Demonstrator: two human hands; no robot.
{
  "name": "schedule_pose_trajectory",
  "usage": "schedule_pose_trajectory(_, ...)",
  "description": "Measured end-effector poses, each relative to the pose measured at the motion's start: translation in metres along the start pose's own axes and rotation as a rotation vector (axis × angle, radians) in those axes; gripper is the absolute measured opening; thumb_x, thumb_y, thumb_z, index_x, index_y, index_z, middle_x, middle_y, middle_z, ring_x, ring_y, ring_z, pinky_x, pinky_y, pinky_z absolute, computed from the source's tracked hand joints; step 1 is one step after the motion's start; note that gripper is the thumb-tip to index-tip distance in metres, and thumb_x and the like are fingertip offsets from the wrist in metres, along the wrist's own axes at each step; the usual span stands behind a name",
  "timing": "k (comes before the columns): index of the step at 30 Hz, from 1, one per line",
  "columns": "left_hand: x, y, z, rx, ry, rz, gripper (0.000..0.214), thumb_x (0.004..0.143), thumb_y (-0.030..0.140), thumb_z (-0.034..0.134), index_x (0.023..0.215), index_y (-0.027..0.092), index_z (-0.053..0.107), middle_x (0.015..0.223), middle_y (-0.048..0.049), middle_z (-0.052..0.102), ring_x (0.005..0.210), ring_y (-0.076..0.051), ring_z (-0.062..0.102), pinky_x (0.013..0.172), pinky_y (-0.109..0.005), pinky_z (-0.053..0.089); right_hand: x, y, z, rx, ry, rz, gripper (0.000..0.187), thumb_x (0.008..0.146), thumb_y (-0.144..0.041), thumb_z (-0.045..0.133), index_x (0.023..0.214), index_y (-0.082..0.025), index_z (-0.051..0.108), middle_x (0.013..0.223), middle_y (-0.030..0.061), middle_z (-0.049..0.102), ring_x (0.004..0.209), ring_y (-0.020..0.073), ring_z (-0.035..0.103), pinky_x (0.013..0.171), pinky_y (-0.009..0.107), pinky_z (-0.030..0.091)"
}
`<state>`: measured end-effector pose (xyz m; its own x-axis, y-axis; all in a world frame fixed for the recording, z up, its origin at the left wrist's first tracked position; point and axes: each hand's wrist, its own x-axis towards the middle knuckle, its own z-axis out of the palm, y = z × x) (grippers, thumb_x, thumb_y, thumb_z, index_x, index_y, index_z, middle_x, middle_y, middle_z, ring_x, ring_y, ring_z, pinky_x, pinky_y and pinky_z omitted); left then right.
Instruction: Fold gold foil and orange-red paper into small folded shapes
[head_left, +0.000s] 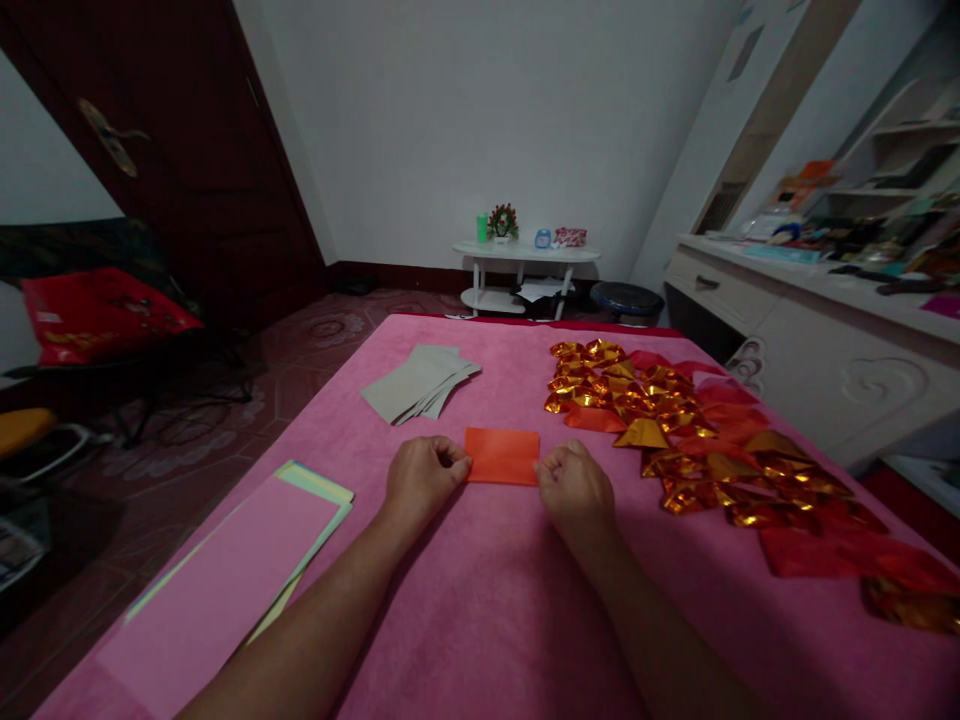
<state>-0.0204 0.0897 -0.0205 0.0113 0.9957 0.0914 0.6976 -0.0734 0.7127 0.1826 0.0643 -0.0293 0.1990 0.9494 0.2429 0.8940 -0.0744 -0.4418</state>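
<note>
An orange sheet of paper [502, 456], rectangular and seemingly folded, lies in front of me on the pink cloth. My left hand [427, 475] pinches its left edge between thumb and fingers. On the opposite side, the curled fingers of my right hand [576, 488] grip the right edge. Beyond my left hand is a fanned stack of grey paper [416, 382]. Shiny gold and red folded foil pieces [637, 395] spread over the right side of the table. By my left forearm rests a pile of coloured paper [232, 580] with a pink sheet on top.
The pink-covered table [480, 620] fills the foreground. Past its far edge stand a small white side table [525, 250] and a dark round stool [628, 300]. A cluttered white dresser [810, 320] is at right. On the left, a red bag [112, 312] sits on a chair.
</note>
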Motion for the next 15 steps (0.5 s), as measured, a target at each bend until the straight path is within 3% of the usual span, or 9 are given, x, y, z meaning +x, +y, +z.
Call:
schedule_pose_trajectory(12,0.0,0.0,-0.001,0.01,0.036,0.049,0.01,0.068,0.026,0.063,0.061,0.019,0.061,0.065,-0.0005,0.067,0.058,-0.013,0.058,0.053,-0.023,0.036,0.01,-0.001,-0.007,0.003,-0.074,0.045,0.024,0.076,-0.026,0.064,0.057,-0.019,0.052,0.071,0.0005,0.055,0.062,0.0126,0.053,0.054,0.025,0.028)
schedule_pose_trajectory(15,-0.001,-0.001,0.002,-0.036,0.054,0.102,0.007,0.067,0.023,0.062,0.066,0.019,0.057,0.063,0.0022,0.063,0.055,-0.011,0.055,0.052,-0.022,0.035,0.011,-0.003,-0.008,0.026,-0.089,0.084,0.013,0.075,-0.025,0.065,0.067,-0.02,0.057,0.079,0.0007,0.06,0.068,0.014,0.056,0.056,0.025,0.03)
